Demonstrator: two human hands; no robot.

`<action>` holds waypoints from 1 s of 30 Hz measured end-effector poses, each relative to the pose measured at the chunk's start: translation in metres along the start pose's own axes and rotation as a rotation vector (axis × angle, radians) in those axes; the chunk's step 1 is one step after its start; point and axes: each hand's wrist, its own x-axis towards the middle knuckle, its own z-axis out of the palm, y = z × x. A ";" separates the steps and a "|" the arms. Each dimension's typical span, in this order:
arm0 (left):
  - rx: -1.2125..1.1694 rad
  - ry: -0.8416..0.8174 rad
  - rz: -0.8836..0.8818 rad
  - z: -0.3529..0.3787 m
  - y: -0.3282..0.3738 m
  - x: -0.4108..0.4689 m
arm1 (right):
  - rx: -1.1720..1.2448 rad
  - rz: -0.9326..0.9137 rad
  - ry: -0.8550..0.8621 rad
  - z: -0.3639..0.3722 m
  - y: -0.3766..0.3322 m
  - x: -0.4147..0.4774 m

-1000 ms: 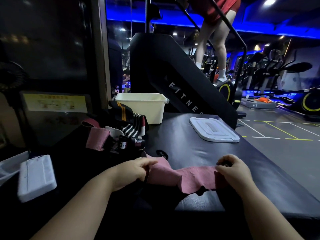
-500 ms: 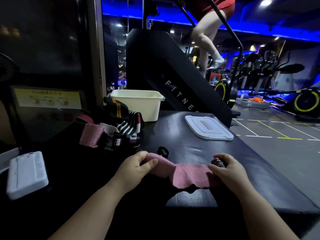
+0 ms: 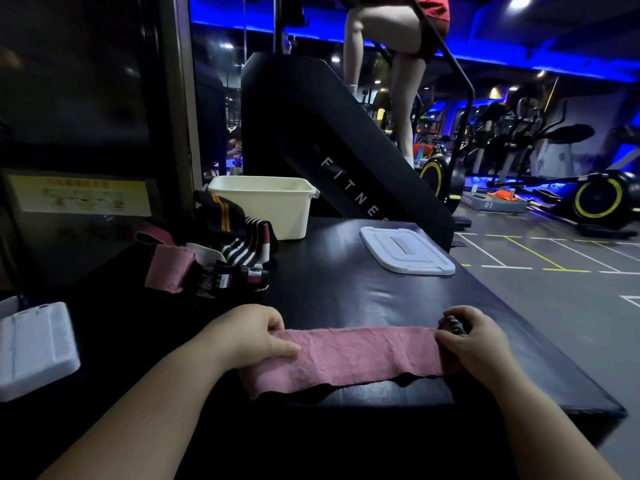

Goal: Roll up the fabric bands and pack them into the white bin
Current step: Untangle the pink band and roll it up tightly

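A pink fabric band lies stretched flat across the near part of the black padded table. My left hand grips its left end, thumb on top. My right hand holds the right end, fingers curled round a small dark rolled part there. A pile of other bands, pink, black with orange stripes and black-and-white striped, lies at the left. The white bin stands open behind the pile; I cannot see inside it.
The bin's white lid lies flat on the table's right side. A white block sits at the far left. A black stair machine with a person's legs on it rises behind the table. The table's edge drops off at the right.
The pink band was slack and folded between my hands; now it is pulled straight and flat. My hands have moved apart, the right one farther right.
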 end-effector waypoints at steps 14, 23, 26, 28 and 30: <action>0.078 0.003 -0.082 -0.004 0.000 0.004 | -0.014 0.081 -0.062 -0.015 0.004 -0.010; 0.081 0.001 -0.088 -0.001 0.000 0.003 | -0.344 0.054 -0.101 -0.023 -0.001 -0.009; 0.096 0.011 -0.082 0.001 0.001 0.003 | -0.475 -0.281 0.002 -0.012 -0.031 -0.014; 0.094 0.007 -0.079 0.001 0.000 0.004 | -0.357 -0.476 -0.081 0.004 -0.064 -0.023; 0.092 0.007 -0.071 0.002 -0.001 0.004 | -0.246 -0.475 -0.267 0.024 -0.090 -0.032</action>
